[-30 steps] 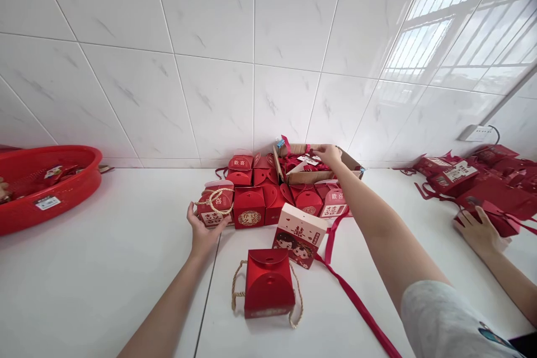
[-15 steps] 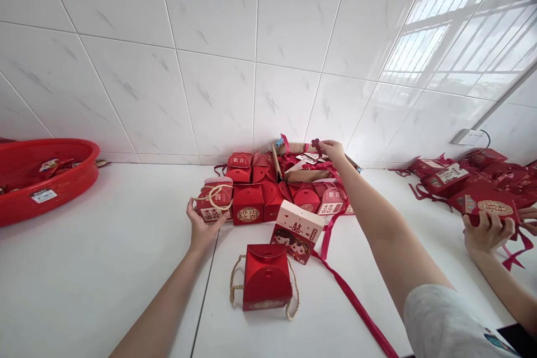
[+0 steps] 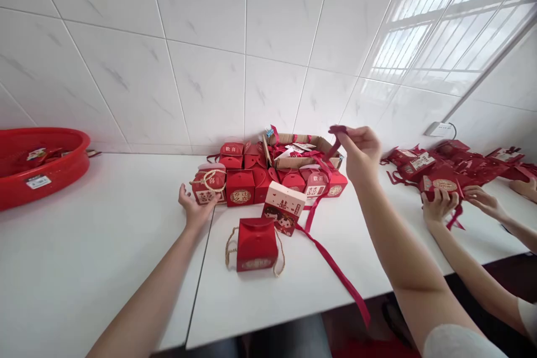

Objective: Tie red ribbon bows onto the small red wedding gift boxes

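My left hand [image 3: 196, 205] is closed around the lower front of a red gift box [image 3: 211, 180] with a rope handle, at the left end of a row of similar boxes. Between the fingertips of my right hand [image 3: 364, 152], raised above the table, is the end of a dark red ribbon [image 3: 331, 151]. Behind the boxes stands an open cardboard carton [image 3: 289, 162] holding ribbons and small paper tags. Nearer to me sit a red box with rope handles [image 3: 257, 245] and a tilted cream-and-red box printed with cartoon figures [image 3: 284, 207]. Another ribbon [image 3: 335, 268] trails over the table's front edge.
A red plastic basket [image 3: 59, 176] with small packets stands at the far left. To the right, another person's hands [image 3: 439, 207] handle a red box [image 3: 440, 183] beside a heap of red boxes [image 3: 474, 165]. A tiled wall [image 3: 210, 78] with a socket [image 3: 438, 129] borders the white table [image 3: 138, 224].
My right hand has lifted away from the carton, up and to the right, drawing the ribbon with it. My left hand stays at the same box. The camera view has shifted.
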Demonstrator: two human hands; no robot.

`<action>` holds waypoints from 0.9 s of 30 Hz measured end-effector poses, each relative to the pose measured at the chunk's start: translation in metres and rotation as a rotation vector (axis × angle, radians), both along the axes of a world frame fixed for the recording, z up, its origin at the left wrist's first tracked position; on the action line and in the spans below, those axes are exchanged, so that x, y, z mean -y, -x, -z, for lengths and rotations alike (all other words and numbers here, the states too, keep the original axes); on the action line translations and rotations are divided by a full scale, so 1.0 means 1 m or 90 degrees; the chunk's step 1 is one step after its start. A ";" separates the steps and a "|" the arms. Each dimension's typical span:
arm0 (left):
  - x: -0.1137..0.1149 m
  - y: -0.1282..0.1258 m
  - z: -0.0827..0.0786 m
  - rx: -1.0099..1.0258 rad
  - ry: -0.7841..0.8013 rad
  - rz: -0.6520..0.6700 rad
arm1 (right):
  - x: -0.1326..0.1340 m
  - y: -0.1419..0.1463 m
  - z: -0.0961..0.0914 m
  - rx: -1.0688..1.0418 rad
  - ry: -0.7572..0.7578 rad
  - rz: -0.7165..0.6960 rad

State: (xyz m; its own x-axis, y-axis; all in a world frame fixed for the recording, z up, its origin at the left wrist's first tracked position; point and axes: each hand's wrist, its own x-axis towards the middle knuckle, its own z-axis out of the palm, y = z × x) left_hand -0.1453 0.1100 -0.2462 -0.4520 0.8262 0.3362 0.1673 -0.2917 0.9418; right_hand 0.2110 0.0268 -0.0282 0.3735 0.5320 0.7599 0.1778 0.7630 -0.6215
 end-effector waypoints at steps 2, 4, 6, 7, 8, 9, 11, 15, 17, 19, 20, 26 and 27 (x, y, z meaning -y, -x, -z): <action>0.009 -0.002 -0.018 -0.009 -0.016 -0.024 | 0.057 0.011 0.015 -0.008 -0.041 0.031; 0.026 -0.002 -0.045 0.020 -0.086 -0.079 | 0.117 0.019 0.039 -0.018 -0.047 0.049; 0.058 -0.001 -0.075 0.098 -0.151 -0.123 | 0.174 0.026 0.071 -0.041 0.008 0.061; 0.080 -0.002 -0.088 0.118 -0.200 -0.109 | 0.200 0.031 0.089 -0.052 0.053 0.054; 0.107 -0.004 -0.098 0.120 -0.246 -0.065 | 0.224 0.036 0.107 -0.056 0.104 0.036; 0.139 -0.008 -0.104 0.108 -0.270 -0.003 | 0.245 0.043 0.125 -0.060 0.147 0.023; 0.210 -0.022 -0.100 0.047 -0.199 0.212 | 0.277 0.061 0.158 -0.054 0.225 0.007; 0.341 -0.061 -0.044 -0.088 0.217 0.593 | 0.316 0.107 0.211 0.050 0.268 0.013; 0.384 -0.076 -0.010 0.011 0.370 0.604 | 0.330 0.127 0.230 0.123 0.242 0.016; 0.411 -0.082 0.016 0.176 0.454 0.595 | 0.342 0.141 0.244 0.174 0.221 0.000; 0.419 -0.082 0.024 0.243 0.471 0.587 | 0.348 0.146 0.249 0.188 0.216 -0.012; 0.448 -0.065 0.039 0.452 0.458 0.551 | 0.376 0.155 0.261 0.206 0.172 -0.071; 0.452 -0.064 0.039 0.464 0.449 0.555 | 0.379 0.156 0.261 0.204 0.165 -0.075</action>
